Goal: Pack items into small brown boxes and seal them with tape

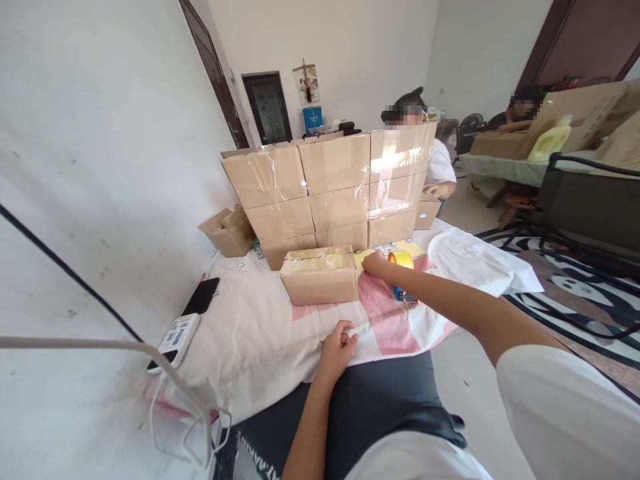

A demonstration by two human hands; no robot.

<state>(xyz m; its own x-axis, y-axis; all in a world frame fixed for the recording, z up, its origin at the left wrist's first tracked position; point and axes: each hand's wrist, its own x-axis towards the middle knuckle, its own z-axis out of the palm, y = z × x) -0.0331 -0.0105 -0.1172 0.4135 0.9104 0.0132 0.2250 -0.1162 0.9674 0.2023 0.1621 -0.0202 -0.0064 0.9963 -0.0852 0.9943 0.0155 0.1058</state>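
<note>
A closed cardboard box [323, 283] with clear tape along its top lies on the cloth-covered table in front of me. My right hand [376, 264] reaches forward to the box's right end, its fingers curled closed; whatever they hold, if anything, is hidden. Beside that wrist is a tape dispenser with a yellow roll [400, 259] and a blue body [404, 294], partly covered by my forearm. Near the table's front edge, my left hand [338, 348] is loosely bent, fingers apart and holding nothing, short of the box.
Behind the box stands a stack of taped cartons [335, 163]. An open carton [227, 230] leans by the wall. A black phone [201, 297] and a white device [180, 337] lie at the left. A co-worker's hand [440, 191] shows behind the stack; another person sits far right.
</note>
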